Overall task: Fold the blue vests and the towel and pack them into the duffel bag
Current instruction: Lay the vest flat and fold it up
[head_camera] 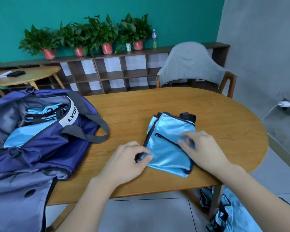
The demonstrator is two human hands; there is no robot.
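Folded blue vest (170,144) under both my hands on the wooden table (216,118).

My left hand (126,161) pinches the vest's near-left corner; my right hand (203,148) presses fingers, loosely curled, on its right side. At my left the open duffel bag (40,141), its white band reading "LVQU", holds more blue vests (43,111).

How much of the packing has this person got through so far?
Partly done. Folded blue vests already lie inside the open duffel bag. In hand: a folded vest on the table, with the left hand pinching its near corner and the right hand resting on it. Left: more blue vests hang below the table's edge, seemingly unfolded. I can't spot the towel.
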